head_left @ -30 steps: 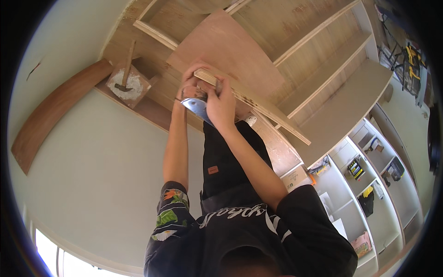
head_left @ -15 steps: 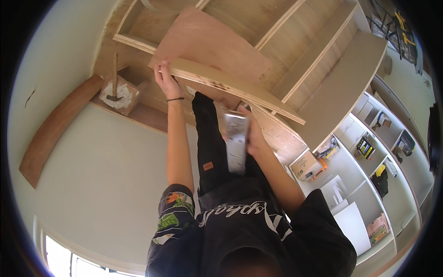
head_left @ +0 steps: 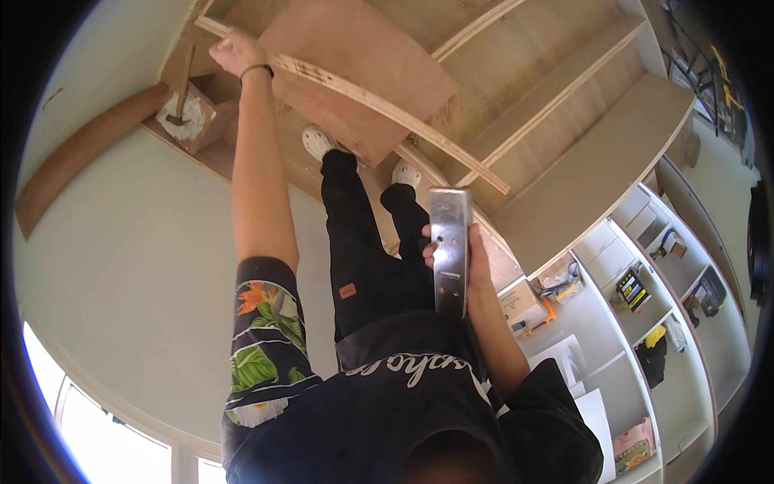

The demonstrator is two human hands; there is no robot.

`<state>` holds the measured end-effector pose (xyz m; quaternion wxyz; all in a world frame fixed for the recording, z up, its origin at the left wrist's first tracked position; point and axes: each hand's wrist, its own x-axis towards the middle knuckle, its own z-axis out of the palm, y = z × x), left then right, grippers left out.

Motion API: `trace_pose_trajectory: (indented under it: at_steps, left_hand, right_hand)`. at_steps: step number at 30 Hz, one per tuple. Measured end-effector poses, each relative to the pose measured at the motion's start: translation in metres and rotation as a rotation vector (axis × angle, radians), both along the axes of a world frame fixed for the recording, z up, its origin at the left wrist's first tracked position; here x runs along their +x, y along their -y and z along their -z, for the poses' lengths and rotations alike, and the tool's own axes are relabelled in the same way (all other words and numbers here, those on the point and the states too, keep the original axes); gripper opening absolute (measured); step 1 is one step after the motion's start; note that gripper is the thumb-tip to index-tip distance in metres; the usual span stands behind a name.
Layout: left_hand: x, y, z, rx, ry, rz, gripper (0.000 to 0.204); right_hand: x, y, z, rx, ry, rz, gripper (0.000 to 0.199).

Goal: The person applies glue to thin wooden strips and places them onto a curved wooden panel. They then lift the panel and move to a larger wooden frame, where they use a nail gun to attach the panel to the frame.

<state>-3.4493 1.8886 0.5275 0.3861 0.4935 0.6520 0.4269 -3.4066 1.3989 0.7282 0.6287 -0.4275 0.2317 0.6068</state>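
My left hand [head_left: 236,53] is closed around the upper-left end of a long curved plywood board [head_left: 379,105]. The board is seen nearly edge-on, with dark marks near my hand, and stretches down to the right. My right hand [head_left: 474,256] is wrapped around a long tool with a shiny, flat metal face [head_left: 450,242]. The face has a slot and several small holes or marks; its exact kind I cannot make out. It is held upright in front of my waist, apart from the board.
A reddish thin panel [head_left: 355,73] lies behind the board over wooden shelving [head_left: 580,173]. To the left, a hammer [head_left: 182,93] rests on a box, beside a curved brown panel [head_left: 89,149]. White shelves [head_left: 617,323] with tools stand right. My feet are in white clogs [head_left: 317,143].
My left hand has moved up and left with the board's end, and the board has tipped to a narrower edge view. The metal-faced tool has shifted right and is no longer blurred.
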Motion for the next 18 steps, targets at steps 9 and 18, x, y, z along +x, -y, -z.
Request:
trace_pose_trajectory:
  at_steps: [9,18]
  left_hand:
    - [-0.003,-0.018,-0.001,-0.353,0.081,0.036,0.056]
    - [-0.011,-0.026,0.04,0.118,-0.196,-0.017,0.079]
  right_hand:
    - [0.074,-0.003,0.015,0.355,-0.438,0.354,0.051]
    - [0.084,-0.038,0.022,-0.109,0.323,0.072,0.061]
